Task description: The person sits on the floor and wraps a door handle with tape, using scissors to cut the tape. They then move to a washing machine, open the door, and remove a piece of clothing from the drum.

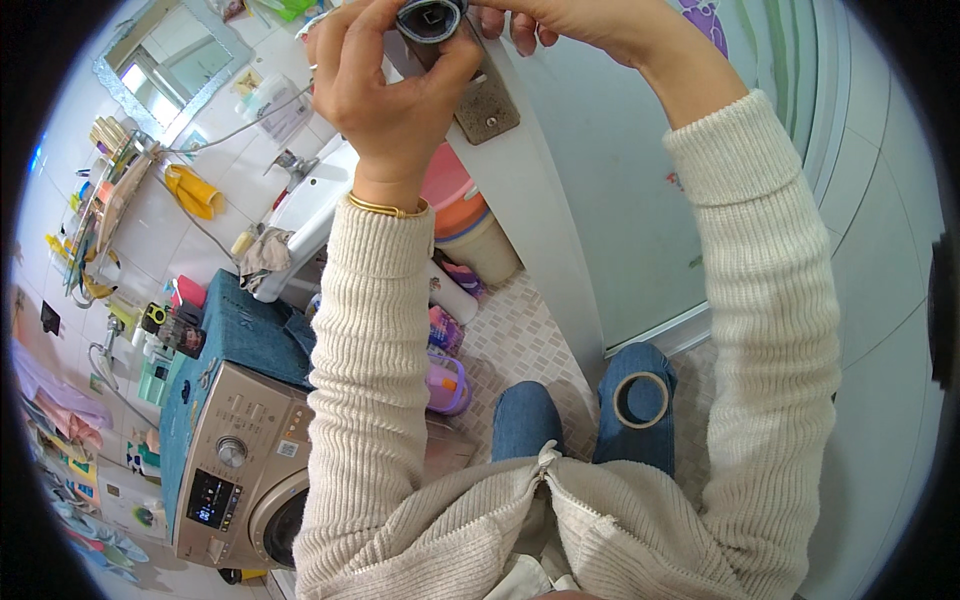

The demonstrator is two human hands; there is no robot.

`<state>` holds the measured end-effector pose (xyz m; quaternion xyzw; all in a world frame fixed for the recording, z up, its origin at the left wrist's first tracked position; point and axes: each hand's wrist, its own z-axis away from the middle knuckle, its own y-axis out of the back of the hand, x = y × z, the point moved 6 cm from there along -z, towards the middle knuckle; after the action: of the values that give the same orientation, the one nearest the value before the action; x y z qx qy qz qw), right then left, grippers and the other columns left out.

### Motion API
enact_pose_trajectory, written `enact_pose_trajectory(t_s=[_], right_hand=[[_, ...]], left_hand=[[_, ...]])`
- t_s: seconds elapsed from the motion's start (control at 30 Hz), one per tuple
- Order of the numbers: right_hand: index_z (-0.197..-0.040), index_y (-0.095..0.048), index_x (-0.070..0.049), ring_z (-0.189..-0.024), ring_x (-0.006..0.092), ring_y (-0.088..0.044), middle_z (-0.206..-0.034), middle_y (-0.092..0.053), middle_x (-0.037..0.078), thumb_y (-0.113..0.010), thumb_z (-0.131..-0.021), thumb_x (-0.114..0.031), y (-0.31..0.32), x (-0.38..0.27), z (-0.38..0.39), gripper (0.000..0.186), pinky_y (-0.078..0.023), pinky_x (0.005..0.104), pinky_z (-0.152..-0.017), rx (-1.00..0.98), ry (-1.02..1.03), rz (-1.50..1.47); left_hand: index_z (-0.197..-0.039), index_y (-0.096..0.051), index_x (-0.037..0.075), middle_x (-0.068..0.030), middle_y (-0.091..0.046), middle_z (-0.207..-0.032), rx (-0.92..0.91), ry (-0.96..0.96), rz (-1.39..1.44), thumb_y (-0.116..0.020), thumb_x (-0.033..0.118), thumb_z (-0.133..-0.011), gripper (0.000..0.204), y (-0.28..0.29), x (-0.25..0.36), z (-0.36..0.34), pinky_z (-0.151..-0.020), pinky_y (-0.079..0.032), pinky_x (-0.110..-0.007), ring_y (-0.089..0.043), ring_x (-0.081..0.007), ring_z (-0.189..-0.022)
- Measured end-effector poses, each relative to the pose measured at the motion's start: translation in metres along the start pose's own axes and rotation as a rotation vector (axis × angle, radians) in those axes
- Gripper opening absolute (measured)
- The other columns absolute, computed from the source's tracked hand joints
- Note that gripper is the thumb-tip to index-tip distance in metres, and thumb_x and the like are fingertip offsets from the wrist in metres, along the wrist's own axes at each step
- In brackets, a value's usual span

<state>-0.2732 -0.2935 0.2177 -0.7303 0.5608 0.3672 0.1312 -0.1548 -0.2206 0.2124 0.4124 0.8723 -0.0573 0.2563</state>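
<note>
At the top centre my left hand [390, 90] grips a dark, hollow round fitting [425, 22] with a square inner part, over a worn metal plate [485, 110] on the white door edge [530, 200]. Just right of it my right hand [550, 22], partly cut off by the frame, has curled fingers by the fitting and plate; what they hold is hidden. A roll of tape [640, 420] lies on my right leg.
A frosted glass panel [640, 260] stands to the right. At left are a sink [310, 210], a washing machine [225, 440], a crowded shelf [110, 220] and a mirror [155, 70]. A bucket [475, 250], bottles and a purple basin [445, 390] stand on the mosaic floor.
</note>
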Motion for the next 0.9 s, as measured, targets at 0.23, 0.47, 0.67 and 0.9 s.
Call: enact_pose_trajectory(t_s=[0.23, 0.47, 0.67, 0.9], right_hand=[[-0.089, -0.061, 0.0, -0.065, 0.0106, -0.054, -0.072, -0.059, 0.003, -0.067, -0.085, -0.015, 0.001, -0.023, 0.007, 0.017, -0.044, 0.0252, -0.059, 0.12, 0.372, 0.183], [-0.103, -0.063, -0.002, -0.088, 0.0199, -0.057, -0.095, -0.061, 0.009, -0.06, -0.086, -0.004, -0.018, -0.012, 0.016, 0.018, -0.046, 0.0307, -0.079, 0.039, 0.613, 0.114], [-0.104, -0.063, -0.002, -0.097, 0.032, -0.053, -0.096, -0.059, 0.013, -0.06, -0.079, 0.0, -0.02, -0.031, 0.025, 0.025, -0.044, 0.0379, -0.085, 0.128, 0.854, 0.549], [-0.105, -0.064, -0.001, -0.086, 0.0294, -0.057, -0.091, -0.059, 0.012, -0.063, -0.074, 0.007, -0.015, -0.036, 0.026, 0.031, -0.048, 0.0348, -0.075, 0.059, 0.888, 0.612]], left_hand=[[-0.105, -0.063, 0.002, -0.008, -0.065, -0.094, 0.058, 0.003, 0.031, -0.073, 0.002, -0.072, 0.034, 0.006, 0.002, -0.002, -0.073, -0.051, -0.032, -0.063, -0.0205, -0.084], [-0.105, -0.063, 0.002, -0.0083, -0.063, -0.091, 0.004, 0.031, -0.097, -0.074, 0.006, -0.072, 0.035, 0.005, -0.002, 0.0, -0.072, -0.051, -0.031, -0.061, -0.0204, -0.081], [-0.103, -0.063, 0.001, -0.0097, -0.063, -0.089, 0.157, 0.112, -0.151, -0.077, 0.002, -0.064, 0.042, 0.017, -0.002, 0.008, -0.07, -0.052, -0.033, -0.062, -0.0225, -0.08], [-0.106, -0.06, 0.0, -0.0132, -0.065, -0.095, 0.156, -0.055, -0.115, -0.076, -0.003, -0.061, 0.048, 0.023, -0.008, 0.016, -0.082, -0.051, -0.039, -0.064, -0.0293, -0.084]])
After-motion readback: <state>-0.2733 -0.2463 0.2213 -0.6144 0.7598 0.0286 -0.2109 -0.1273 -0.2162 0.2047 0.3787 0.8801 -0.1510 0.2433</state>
